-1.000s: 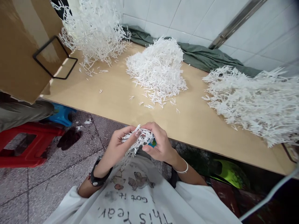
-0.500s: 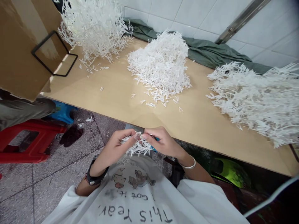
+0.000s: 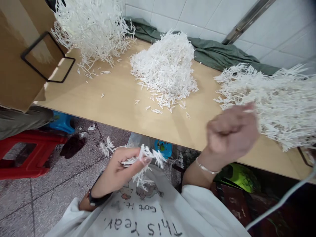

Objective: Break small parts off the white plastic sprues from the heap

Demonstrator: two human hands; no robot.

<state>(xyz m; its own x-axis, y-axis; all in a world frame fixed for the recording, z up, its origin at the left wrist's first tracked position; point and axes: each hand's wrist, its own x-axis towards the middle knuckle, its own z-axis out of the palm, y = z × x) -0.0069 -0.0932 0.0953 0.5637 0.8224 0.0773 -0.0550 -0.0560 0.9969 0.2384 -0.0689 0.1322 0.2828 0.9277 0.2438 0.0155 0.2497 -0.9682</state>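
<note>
My left hand (image 3: 123,169) pinches a bunch of white, branching plastic-looking sprigs (image 3: 153,155) between thumb and fingers, in front of my shirt. Parts of the bunch stick out on both sides of the hand and hang below it. My right hand (image 3: 232,131), blurred by motion, is over the table's right part with its fingers curled. It overlaps the near left edge of the right pile of long white sprigs (image 3: 278,108). Whether anything is in its fingers I cannot make out. A heap of short white sprigs (image 3: 165,69) lies at the table's middle.
A tangled white pile (image 3: 91,29) stands at the back left, beside a black wire frame (image 3: 66,70) and a cardboard box (image 3: 22,79). Green cloth (image 3: 222,54) runs along the tiled wall. Under the tan table (image 3: 118,112) are red (image 3: 24,158) and blue stools (image 3: 61,121).
My right hand has left the bunch and moved right and up to the right pile, its fingers now curled. My left hand keeps the bunch and has shifted slightly left and down.
</note>
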